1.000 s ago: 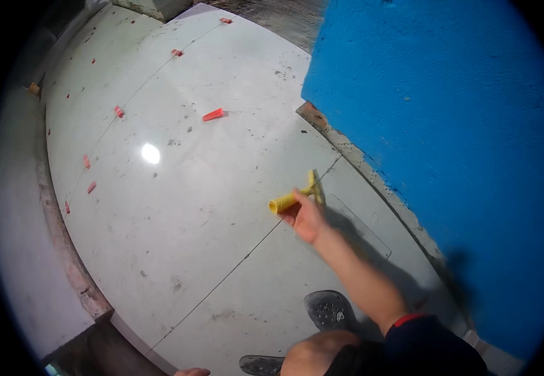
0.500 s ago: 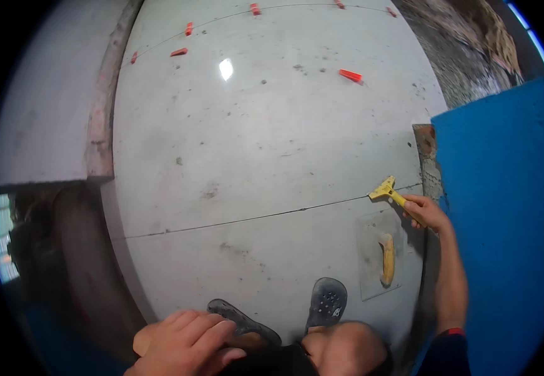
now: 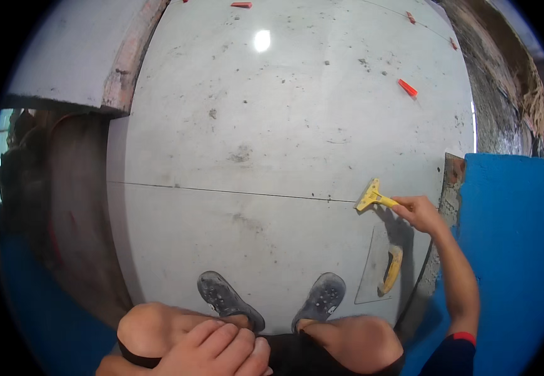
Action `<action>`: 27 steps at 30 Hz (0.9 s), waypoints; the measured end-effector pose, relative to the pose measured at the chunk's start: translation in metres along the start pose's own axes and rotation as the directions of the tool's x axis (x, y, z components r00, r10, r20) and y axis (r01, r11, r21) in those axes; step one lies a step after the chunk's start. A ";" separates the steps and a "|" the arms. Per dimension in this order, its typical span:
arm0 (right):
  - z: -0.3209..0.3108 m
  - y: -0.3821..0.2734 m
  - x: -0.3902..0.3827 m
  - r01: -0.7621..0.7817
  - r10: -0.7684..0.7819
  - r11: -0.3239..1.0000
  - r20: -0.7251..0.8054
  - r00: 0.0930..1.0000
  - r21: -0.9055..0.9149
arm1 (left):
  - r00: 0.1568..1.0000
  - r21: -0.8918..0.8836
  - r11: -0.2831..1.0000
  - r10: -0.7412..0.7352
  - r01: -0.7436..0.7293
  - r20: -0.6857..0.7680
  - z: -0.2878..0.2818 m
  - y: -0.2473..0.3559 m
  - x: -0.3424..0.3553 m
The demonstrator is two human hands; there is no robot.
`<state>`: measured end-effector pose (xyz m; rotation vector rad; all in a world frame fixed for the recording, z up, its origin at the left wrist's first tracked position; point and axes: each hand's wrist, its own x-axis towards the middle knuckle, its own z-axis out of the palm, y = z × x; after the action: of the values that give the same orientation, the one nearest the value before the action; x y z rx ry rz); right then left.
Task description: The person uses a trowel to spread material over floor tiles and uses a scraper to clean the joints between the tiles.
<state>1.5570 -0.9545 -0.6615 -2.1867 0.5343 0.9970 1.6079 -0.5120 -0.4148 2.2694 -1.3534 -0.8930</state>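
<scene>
My right hand (image 3: 418,212) grips the handle of a yellow scraper (image 3: 367,195), whose blade is on the dark seam (image 3: 265,193) across the pale tiles, at the right. Just below it lies a flat metal trowel (image 3: 369,279) with a yellow handle (image 3: 393,264). My left hand (image 3: 215,348) is at the lower edge over my lap, fingers bent and together; what is under them, if anything, is hidden. My dark clogs (image 3: 225,294) rest on the tiles between the hand and the seam.
A blue block or wall (image 3: 513,232) borders the tiles at the right. A grey ledge (image 3: 71,50) stands at the upper left, above a dark recess. Several red wedges (image 3: 408,88) lie on the far tiles, some along a thin line. Rough material (image 3: 497,81) edges the upper right.
My view has swung round. The scraper, earlier with its head pointing away to the right, now has its blade turned left on the seam. My left hand has come further into view.
</scene>
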 end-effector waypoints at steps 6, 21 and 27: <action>0.089 -0.092 0.032 0.267 -0.271 0.959 -0.033 0.962 -0.093 | 0.996 0.042 0.996 0.078 -0.080 0.047 -0.002 -0.001 0.002; 0.040 -0.004 -0.003 0.333 -0.371 0.920 -0.186 0.910 -0.207 | 0.986 0.113 0.992 -0.071 0.054 0.149 0.003 -0.009 -0.010; 0.044 0.018 0.002 0.394 -0.464 0.868 -0.213 0.860 -0.301 | 0.974 0.078 0.986 -0.158 0.147 0.163 0.005 -0.008 -0.012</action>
<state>1.5255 -0.9359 -0.6912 -2.5364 0.0192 0.5337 1.6060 -0.4974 -0.4194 2.4210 -1.3075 -1.1300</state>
